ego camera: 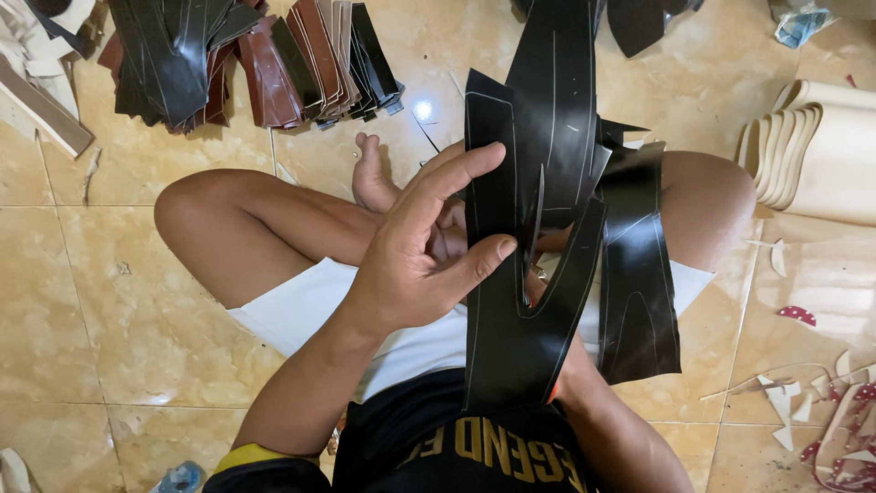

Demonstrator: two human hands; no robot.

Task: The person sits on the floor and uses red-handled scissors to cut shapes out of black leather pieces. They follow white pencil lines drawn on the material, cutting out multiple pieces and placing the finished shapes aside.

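I see my left hand [424,251] raised over my lap, palm turned up toward me, fingers spread apart and the thumb pressed onto the near edge of a black leather sheet [534,274], so the hand is pinching that sheet rather than closed into a fist. The sheet stands just right of the hand, tall and glossy, marked with thin pale cut lines and split into strips along its lower half. My right hand [547,274] is almost wholly hidden behind the sheet; only a sliver of finger shows through a slit, so I cannot tell how it grips. A second black piece [639,274] hangs further right of the hand, overlapping the first and lying across my knee. Well beyond the hand, up and to its left, a fanned pile of black and brown leather pieces [265,59] lies on the tiled floor [82,301]. Far right of the hand sits a stack of pale curved pieces [821,151].
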